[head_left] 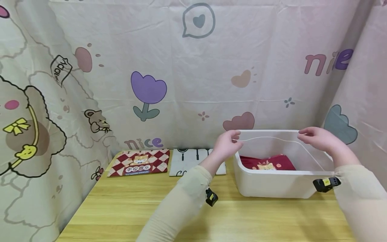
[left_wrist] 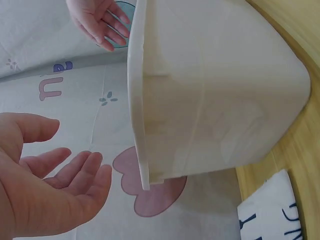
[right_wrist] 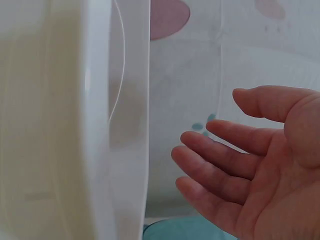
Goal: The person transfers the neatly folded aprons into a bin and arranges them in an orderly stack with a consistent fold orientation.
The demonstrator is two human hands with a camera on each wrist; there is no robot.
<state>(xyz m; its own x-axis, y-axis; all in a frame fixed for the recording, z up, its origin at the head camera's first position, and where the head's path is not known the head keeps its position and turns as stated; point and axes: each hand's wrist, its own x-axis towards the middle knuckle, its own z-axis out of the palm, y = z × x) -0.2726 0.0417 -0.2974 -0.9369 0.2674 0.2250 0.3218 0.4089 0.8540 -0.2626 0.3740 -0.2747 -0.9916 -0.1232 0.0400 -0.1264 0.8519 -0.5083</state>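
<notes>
A white plastic bin point(head_left: 275, 183) stands on the right part of the table, its open top facing up. Inside lies a dark red folded cloth point(head_left: 284, 162) with a cartoon animal print. My left hand point(head_left: 226, 144) is raised near the bin's left rim, and in the left wrist view its bent, spread fingers point(left_wrist: 82, 172) hold nothing. Near the right end of the bin hovers my right hand point(head_left: 317, 137); the right wrist view shows its palm and loosely bent fingers point(right_wrist: 220, 155) apart from the rim, with nothing in them.
Left of the bin, by the back curtain point(head_left: 187, 74), lie a red-and-white checked folded cloth point(head_left: 161, 161) with a printed label and a white folded cloth point(head_left: 188, 164) with dark utensil drawings. Both rest on the wooden table point(head_left: 127, 201). Printed curtains also hang at both sides.
</notes>
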